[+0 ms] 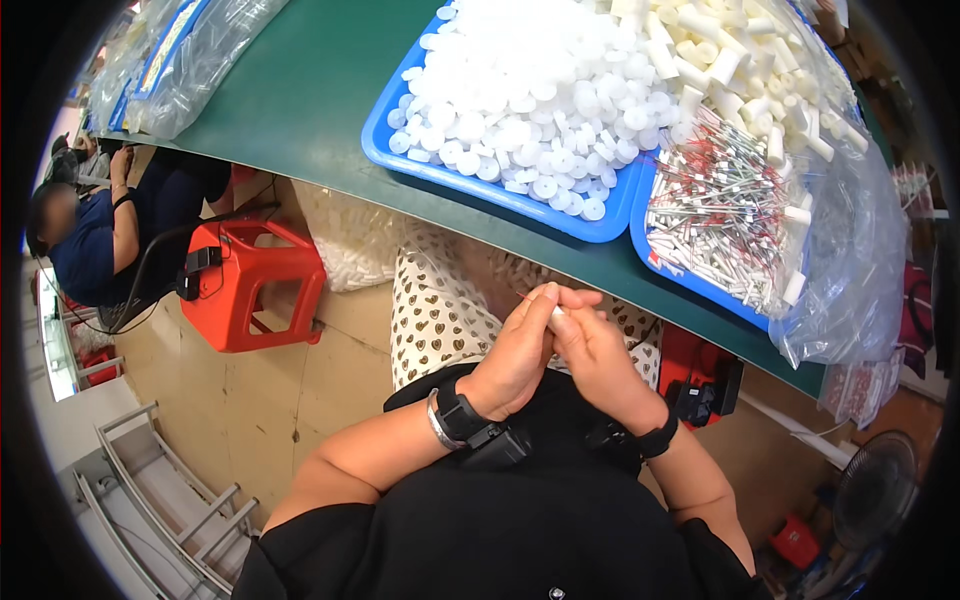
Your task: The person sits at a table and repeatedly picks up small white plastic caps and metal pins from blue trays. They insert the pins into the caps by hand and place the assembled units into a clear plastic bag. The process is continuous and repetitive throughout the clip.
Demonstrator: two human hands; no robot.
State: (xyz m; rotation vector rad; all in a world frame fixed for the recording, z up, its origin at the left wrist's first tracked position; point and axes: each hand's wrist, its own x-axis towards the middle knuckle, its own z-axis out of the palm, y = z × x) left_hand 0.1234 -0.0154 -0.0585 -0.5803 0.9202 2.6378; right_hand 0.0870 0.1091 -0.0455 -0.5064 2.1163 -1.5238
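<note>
My left hand (pixel 518 354) and my right hand (pixel 603 362) meet above my lap, just off the table's near edge. Both are closed, fingers pressed together around a small white piece (pixel 558 311) that shows between the thumbs. Most of it is hidden, so its exact kind is unclear. Beyond my hands, a blue tray (pixel 500 193) is heaped with small white plastic discs (pixel 530 100). To its right, a smaller blue tray (pixel 690 284) holds thin-leaded parts (pixel 715 190) with white ends and red and green wires.
Cream tubular pieces (pixel 725 55) are piled at the far right beside a clear plastic bag (pixel 850 240). The green table (pixel 310 90) spans the front. A red stool (pixel 240 290) and a seated person (pixel 90 250) are at left; a fan (pixel 875 490) stands lower right.
</note>
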